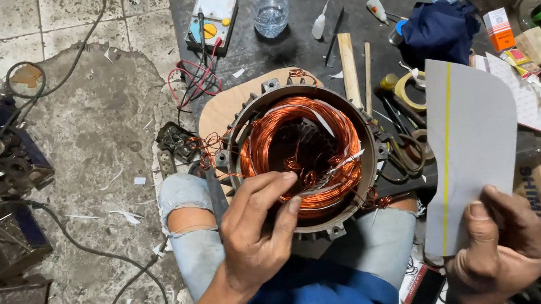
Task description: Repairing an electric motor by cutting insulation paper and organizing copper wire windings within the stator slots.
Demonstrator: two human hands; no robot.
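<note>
Forearms run off the bottom edge, so only wrists and hands show, and the lower rim of the motor stator [301,152] is hidden behind the left hand [256,234] and the person's lap. That hand reaches over the near side of the round metal housing, its fingers curled close together with the tips pressed onto the copper winding [294,126]; whether they pinch a single strand there cannot be made out. The winding is a thick glossy ring of reddish wire, with loose strands springing out at the left and thin white slips poking from the slots. The stator rests between the knees, partly on a pale wooden board [222,110] whose far edge alone shows. The right hand [502,248] is closed around the lower end of a stiff grey sheet [474,144] with a rounded top corner and a narrow yellow stripe down its length; the sheet covers much of the clutter behind it. Scissors [404,151] lie just beside the stator's right rim, half buried among tools. Farther off stand a multimeter [211,17] with red leads and a clear plastic bottle [269,1], its top cut off by the frame. The floor at left is cracked, rough concrete.
</note>
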